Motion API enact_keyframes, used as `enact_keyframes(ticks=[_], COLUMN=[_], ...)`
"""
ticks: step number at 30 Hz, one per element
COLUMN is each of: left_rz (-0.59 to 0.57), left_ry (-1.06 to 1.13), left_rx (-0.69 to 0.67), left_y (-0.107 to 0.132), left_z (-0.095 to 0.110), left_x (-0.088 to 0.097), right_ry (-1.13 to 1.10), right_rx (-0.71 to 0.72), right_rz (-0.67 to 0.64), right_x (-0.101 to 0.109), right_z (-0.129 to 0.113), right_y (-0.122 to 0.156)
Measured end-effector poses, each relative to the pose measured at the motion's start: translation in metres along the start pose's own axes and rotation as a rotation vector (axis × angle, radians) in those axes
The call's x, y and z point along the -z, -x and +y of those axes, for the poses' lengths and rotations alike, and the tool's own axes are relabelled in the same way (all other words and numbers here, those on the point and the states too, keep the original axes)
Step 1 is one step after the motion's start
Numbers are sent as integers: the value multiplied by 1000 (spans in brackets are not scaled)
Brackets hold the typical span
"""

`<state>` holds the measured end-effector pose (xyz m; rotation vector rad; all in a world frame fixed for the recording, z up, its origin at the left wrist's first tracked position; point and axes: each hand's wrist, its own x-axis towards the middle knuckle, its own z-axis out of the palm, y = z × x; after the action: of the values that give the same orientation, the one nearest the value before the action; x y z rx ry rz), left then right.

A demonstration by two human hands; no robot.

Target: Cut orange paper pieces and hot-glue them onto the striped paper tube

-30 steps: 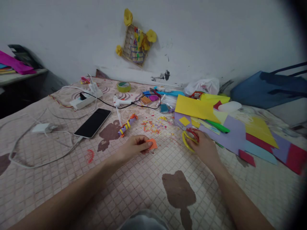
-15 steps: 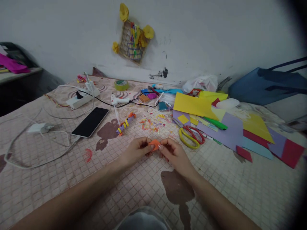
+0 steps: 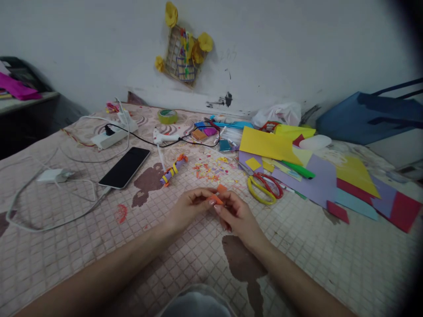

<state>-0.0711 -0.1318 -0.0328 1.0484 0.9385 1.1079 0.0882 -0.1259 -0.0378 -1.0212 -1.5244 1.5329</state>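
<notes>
A small piece of orange paper (image 3: 217,199) is pinched between both hands above the checked cloth. My left hand (image 3: 191,206) grips its left side with thumb and fingers, while my right hand (image 3: 235,212) holds the right side; part of the paper stands up behind the fingertips. Beyond the hands lie orange, yellow and purple paper scraps (image 3: 211,171). Scissors with yellow and red handles (image 3: 262,189) rest to the right of my right hand. Up and left of the hands is a purple paper roll (image 3: 174,171) with yellow and orange trim.
On the left lie a phone (image 3: 124,168), a white charger (image 3: 54,175) with looping cable, and a power strip (image 3: 114,134). A white glue gun (image 3: 165,137) and green tape roll (image 3: 167,116) are farther back. Coloured sheets (image 3: 317,180) cover the right side.
The orange paper has turned in my fingers: it lay flat before, and now looks folded or bent, with one part raised. My right hand has shifted slightly left and closer to my left.
</notes>
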Motion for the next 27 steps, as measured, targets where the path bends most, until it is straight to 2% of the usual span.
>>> enact_keyframes(ticks=[2, 4, 6, 8, 11, 13, 16, 20, 22, 27], left_rz=[-11, 15, 68, 98, 29, -12, 5, -18, -58, -105], left_ry=[-55, -169, -317, -414, -400, -380, -382, -413, -450, -460], left_rx=[-71, -142, -200, -221, -201, -207, -236, -246, -250, -256], left_y=[0, 0, 1, 4, 8, 10, 9, 5, 5, 5], left_z=[0, 0, 0, 0, 0, 0, -1, -1, -1, -3], left_x=[-1, 0, 1, 1, -2, -4, -4, 0, 0, -2], right_ry=[-56, -14, 135, 369, 656, 695, 530, 95, -6, -32], right_rx=[11, 50, 136, 286, 514, 583, 493, 164, 65, 29], right_rz=[8, 65, 144, 213, 221, 195, 194, 132, 78, 61], right_x=[-6, -6, -2, 3, 8, 8, 6, 4, 5, 8], right_z=[3, 6, 7, 7, 7, 7, 5, 1, 0, 4], right_y=[2, 3, 3, 5, 7, 7, 7, 4, 3, 0])
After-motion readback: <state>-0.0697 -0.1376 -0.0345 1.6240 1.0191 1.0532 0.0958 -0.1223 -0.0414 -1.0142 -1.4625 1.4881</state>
